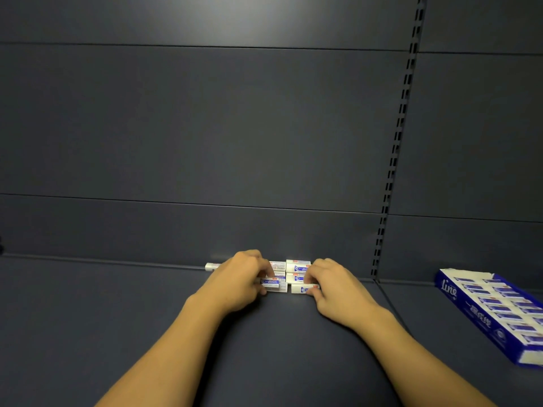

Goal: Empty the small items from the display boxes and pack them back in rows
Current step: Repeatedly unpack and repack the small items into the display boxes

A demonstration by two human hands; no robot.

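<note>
Several small white-and-blue item boxes (pixel 296 270) lie in a tight cluster on the dark shelf (pixel 117 318), close to the back wall. My left hand (pixel 238 282) grips one of them (pixel 271 282) at the cluster's left side, fingers curled round it. My right hand (pixel 332 289) pinches another small box (pixel 302 288) at the front right of the cluster. One more small item (pixel 211 266) pokes out to the left behind my left hand. A blue display box (pixel 496 312) holding rows of the same items lies at the right.
The shelf's dark back panel (pixel 205 127) rises right behind the cluster. A slotted upright (pixel 393 160) divides this bay from the right one, where the display box lies near the frame's edge.
</note>
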